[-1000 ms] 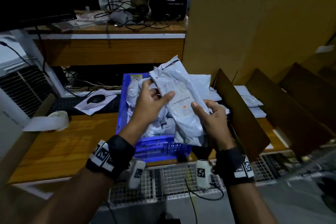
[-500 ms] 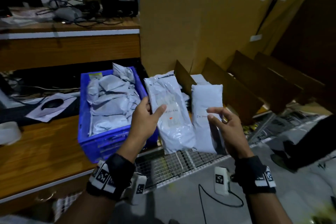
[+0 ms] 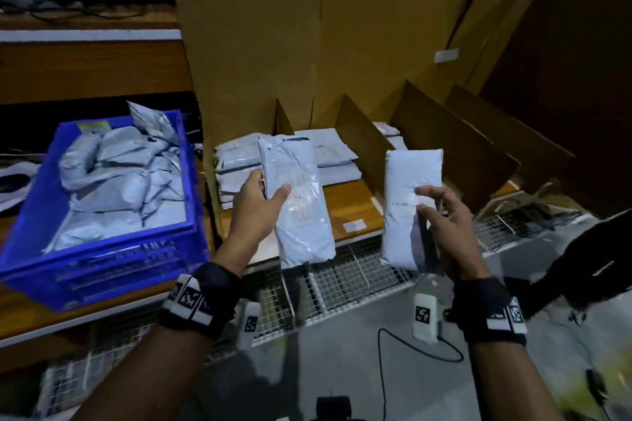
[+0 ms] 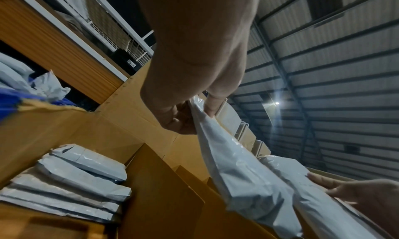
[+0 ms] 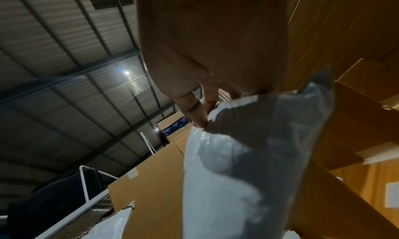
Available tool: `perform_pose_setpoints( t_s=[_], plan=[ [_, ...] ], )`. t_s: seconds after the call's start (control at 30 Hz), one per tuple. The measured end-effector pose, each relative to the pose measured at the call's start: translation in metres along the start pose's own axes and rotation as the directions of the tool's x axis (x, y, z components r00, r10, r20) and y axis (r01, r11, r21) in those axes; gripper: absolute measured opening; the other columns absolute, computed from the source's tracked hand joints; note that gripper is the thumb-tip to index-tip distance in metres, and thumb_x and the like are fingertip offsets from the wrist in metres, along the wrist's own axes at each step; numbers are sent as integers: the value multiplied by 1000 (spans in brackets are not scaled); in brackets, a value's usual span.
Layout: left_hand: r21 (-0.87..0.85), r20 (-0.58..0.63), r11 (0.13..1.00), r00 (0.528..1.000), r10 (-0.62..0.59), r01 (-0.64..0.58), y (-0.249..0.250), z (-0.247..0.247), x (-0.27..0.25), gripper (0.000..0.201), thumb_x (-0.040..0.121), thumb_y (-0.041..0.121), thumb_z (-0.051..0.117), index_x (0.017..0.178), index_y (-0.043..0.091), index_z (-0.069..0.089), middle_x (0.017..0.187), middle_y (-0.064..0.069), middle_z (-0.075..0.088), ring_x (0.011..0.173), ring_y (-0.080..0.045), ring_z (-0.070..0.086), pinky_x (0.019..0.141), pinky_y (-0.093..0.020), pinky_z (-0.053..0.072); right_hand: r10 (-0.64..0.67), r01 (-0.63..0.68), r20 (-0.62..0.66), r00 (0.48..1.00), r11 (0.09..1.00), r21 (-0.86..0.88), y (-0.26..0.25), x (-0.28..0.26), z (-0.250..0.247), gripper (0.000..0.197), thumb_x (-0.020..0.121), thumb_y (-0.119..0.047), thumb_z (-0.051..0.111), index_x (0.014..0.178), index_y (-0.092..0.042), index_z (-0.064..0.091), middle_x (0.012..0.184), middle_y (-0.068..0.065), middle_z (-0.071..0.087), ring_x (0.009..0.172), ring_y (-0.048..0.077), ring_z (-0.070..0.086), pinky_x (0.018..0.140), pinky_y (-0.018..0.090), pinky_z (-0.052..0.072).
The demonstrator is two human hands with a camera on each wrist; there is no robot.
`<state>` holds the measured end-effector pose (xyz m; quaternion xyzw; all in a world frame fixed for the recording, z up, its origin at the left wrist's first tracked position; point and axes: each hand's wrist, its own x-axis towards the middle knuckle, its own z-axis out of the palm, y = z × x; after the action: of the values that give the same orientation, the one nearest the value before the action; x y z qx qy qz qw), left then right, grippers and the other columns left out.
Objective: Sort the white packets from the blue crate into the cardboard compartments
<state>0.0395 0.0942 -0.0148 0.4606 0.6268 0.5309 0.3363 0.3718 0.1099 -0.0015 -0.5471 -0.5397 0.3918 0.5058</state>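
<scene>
My left hand [image 3: 265, 193] pinches a crinkled white packet [image 3: 297, 202] by its left edge, held in front of the first cardboard compartment [image 3: 345, 195]. A second white packet [image 3: 408, 188] with handwriting stands upright in my right hand [image 3: 432, 205], in front of a cardboard divider [image 3: 362, 143]. In the left wrist view thumb and fingers [image 4: 210, 106] clamp the left-hand packet [image 4: 237, 171]. The right wrist view shows fingers [image 5: 194, 109] gripping the other packet [image 5: 248, 166]. At the left stands the blue crate [image 3: 102, 260], holding several white packets [image 3: 119, 178].
A stack of flat packets [image 3: 236, 164] lies in the first compartment. More slanted cardboard dividers [image 3: 455, 147] follow to the right, backed by a tall cardboard wall [image 3: 307, 27]. A wire mesh shelf [image 3: 342, 280] runs below the wooden table edge. A dark shelf unit is at the left.
My view has swung right from the crate to the compartments. The two packets have separated, the right one moving further right, the left one now over the first compartment.
</scene>
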Motion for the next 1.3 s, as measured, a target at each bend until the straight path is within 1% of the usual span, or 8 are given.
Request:
perform_pose_setpoints(
  t_s=[0.2, 0.4, 0.5, 0.6, 0.73, 0.83, 1.03, 1.3],
  plan=[
    [43, -64, 997, 996, -64, 67, 6, 51, 25, 33, 100, 34, 73, 130, 27, 61, 120, 9, 71, 109, -14, 69, 90, -38, 59, 29, -27, 65, 997, 999, -17, 6, 64, -27, 36, 101, 8, 51, 120, -16, 69, 133, -12, 65, 102, -18, 61, 77, 12, 51],
    [76, -87, 991, 991, -103, 109, 5, 74, 83, 38, 99, 37, 73, 133, 25, 60, 128, 6, 71, 115, -18, 69, 98, -48, 60, 25, -18, 111, 994, 998, -64, 16, 128, -12, 39, 98, 10, 51, 119, -18, 68, 132, -13, 65, 93, -22, 59, 79, 19, 51],
    [84, -105, 989, 988, -111, 120, -1, 83, 126, 30, 97, 37, 74, 122, 30, 60, 115, 12, 71, 109, -17, 71, 96, -52, 61, 21, -4, 144, 989, 993, -117, 24, 162, 7, 42, 97, 7, 53, 119, -26, 67, 118, -15, 66, 76, -6, 61, 69, 21, 51],
    [108, -125, 984, 984, -126, 139, -4, 93, 171, 27, 98, 36, 72, 120, 29, 60, 115, 8, 72, 107, -19, 72, 95, -51, 61, 47, -14, 190, 981, 985, -171, 32, 200, 32, 44, 94, 5, 54, 118, -31, 63, 111, -6, 66, 85, 12, 60, 76, 36, 52],
    [117, -141, 969, 970, -199, 216, -9, 100, 221, 22, 101, 33, 69, 119, 28, 58, 118, 5, 70, 109, -22, 70, 99, -50, 59, 129, -51, 250, 960, 953, -298, 35, 254, 65, 41, 94, 1, 53, 119, -31, 57, 91, 7, 63, 64, 14, 54, 59, 31, 46],
    [136, -134, 958, 963, -235, 253, -15, 100, 251, 23, 103, 33, 67, 122, 26, 57, 121, 5, 69, 112, -23, 70, 98, -48, 60, 175, -29, 319, 931, 909, -415, 43, 297, 97, 39, 95, -4, 57, 126, -27, 53, 98, 1, 58, 80, 15, 59, 74, 37, 50],
    [159, -215, 925, 927, -308, 344, -19, 92, 284, 31, 105, 31, 64, 134, 24, 56, 134, 0, 69, 119, -26, 69, 100, -48, 60, 321, 45, 551, 770, 834, -550, 72, 363, 159, 52, 96, -5, 64, 138, -25, 40, 111, 14, 62, 94, 30, 67, 76, 42, 58],
    [241, -286, 865, 884, -369, 439, -22, 81, 304, 48, 104, 29, 66, 148, 18, 51, 143, -4, 65, 128, -29, 63, 110, -51, 52, 410, 310, 788, 460, 757, -575, 126, 423, 212, 54, 87, 1, 56, 131, -31, 58, 82, 1, 63, 69, 23, 58, 65, 38, 48]
  ],
)
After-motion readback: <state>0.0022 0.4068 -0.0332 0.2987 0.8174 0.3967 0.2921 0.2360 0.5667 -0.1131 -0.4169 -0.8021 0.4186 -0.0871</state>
